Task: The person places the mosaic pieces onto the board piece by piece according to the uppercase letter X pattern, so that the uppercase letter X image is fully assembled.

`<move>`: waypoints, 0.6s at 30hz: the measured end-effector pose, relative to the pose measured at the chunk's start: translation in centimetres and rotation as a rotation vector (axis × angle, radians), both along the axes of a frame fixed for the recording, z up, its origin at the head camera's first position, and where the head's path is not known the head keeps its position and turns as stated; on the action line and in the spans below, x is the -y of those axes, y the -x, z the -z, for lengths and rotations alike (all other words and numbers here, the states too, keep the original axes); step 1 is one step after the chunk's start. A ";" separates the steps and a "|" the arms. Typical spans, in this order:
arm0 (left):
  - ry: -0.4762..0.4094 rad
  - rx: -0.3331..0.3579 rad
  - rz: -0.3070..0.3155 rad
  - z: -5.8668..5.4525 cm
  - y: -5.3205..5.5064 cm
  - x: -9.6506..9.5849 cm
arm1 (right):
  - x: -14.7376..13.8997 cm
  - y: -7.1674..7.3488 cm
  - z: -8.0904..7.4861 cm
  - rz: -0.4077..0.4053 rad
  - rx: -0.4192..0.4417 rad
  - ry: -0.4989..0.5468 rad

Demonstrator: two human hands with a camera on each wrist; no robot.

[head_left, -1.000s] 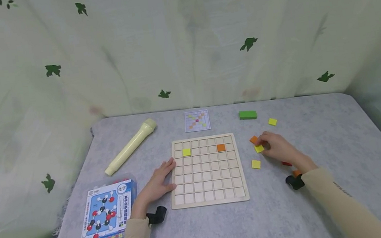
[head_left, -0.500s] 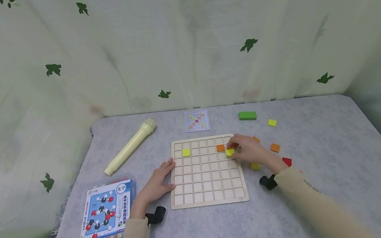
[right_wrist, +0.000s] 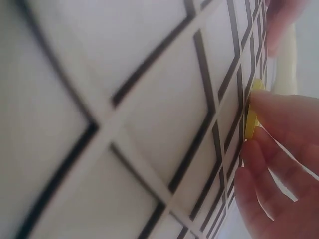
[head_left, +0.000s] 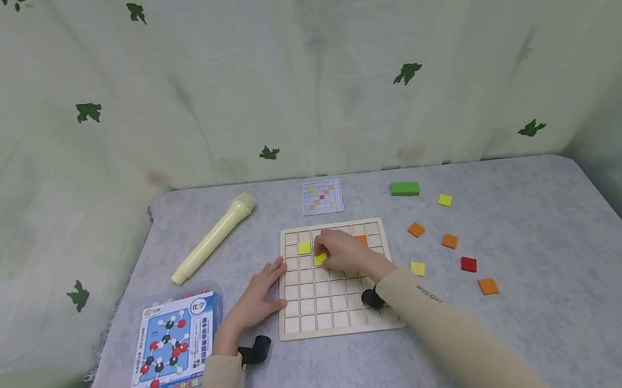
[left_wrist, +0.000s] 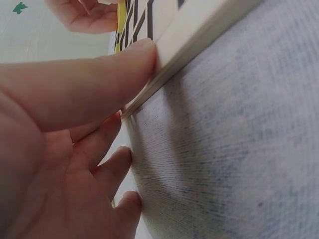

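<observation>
My right hand [head_left: 345, 254] pinches a yellow square tile [head_left: 320, 259] between thumb and fingers over the upper left part of a wooden grid board [head_left: 331, 305]. In the right wrist view this yellow tile [right_wrist: 250, 122] stands out edge-on at the grid; whether it sits down in a cell I cannot tell. Another yellow tile [head_left: 304, 248] lies in a cell up and left of it. An orange tile [head_left: 360, 239], partly covered by the right hand, lies further right in the same row. My left hand [head_left: 254, 300] rests at the board's left edge, thumb touching the rim.
Right of the board lie loose orange tiles [head_left: 449, 241], yellow tiles [head_left: 418, 268] and a red tile [head_left: 468, 264]. A green block [head_left: 404, 189] and a patterned card [head_left: 321, 197] are behind. Leftward are a pale yellow tube [head_left: 212, 239] and a boxed molecule-model kit [head_left: 169, 356].
My right hand has picked a yellow tile from the pile at the right and carried it leftward across to the board's upper left. The left hand has stayed at the board's edge.
</observation>
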State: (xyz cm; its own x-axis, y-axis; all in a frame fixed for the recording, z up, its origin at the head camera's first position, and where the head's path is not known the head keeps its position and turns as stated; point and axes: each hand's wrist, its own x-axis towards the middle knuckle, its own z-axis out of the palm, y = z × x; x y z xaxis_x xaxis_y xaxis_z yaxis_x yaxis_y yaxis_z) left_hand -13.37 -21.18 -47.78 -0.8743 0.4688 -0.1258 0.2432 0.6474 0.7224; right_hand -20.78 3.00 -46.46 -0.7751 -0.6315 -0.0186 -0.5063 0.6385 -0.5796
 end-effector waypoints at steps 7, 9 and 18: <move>-0.002 -0.004 0.008 -0.2 0.0 -0.1 | 0.4 0.0 0.0 0.009 0.002 -0.018; -0.004 -0.001 0.003 -0.2 0.0 -0.1 | 0.2 -0.1 0.0 0.008 0.011 -0.005; -0.004 -0.010 0.007 0.0 0.0 0.1 | -6.1 0.3 -0.8 0.164 0.091 0.111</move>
State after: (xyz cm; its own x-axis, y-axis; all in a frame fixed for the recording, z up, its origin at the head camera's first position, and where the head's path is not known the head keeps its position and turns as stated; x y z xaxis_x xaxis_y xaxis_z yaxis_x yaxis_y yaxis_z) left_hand -13.32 -21.23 -47.78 -0.8723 0.4753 -0.1149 0.2552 0.6428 0.7223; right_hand -21.12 9.11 -45.67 -0.8658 -0.4994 -0.0301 -0.3437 0.6374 -0.6897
